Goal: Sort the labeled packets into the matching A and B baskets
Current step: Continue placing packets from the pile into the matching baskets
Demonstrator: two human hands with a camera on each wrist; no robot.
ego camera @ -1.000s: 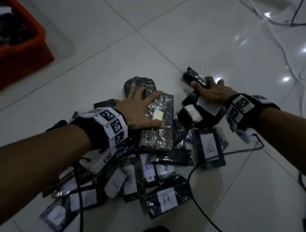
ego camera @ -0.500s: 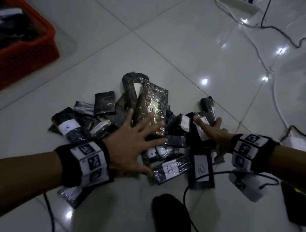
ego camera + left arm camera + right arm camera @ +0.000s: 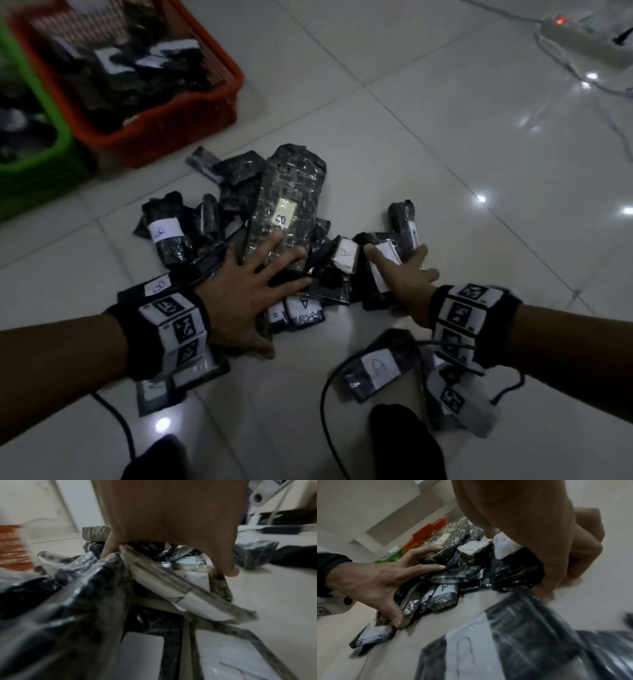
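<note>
Tiled floor [image 3: 428,144] — packet pile [image 3: 239,219] half-hidden under both hands, labels blurred.

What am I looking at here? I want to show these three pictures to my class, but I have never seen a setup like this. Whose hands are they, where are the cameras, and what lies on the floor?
No machine here: a person sorts by hand, wearing three cameras. The wide picture comes from the head; the other two come from the wrists, on bands with printed markers, looking along the fingers. On the tiled floor lies a pile of dark plastic packets with white labels. The left hand rests spread on the pile, fingertips on a large packet marked B. The right hand grips a dark packet, its label under the fingers. Beside it lies one marked A. An orange basket and a green basket already hold packets.
</note>
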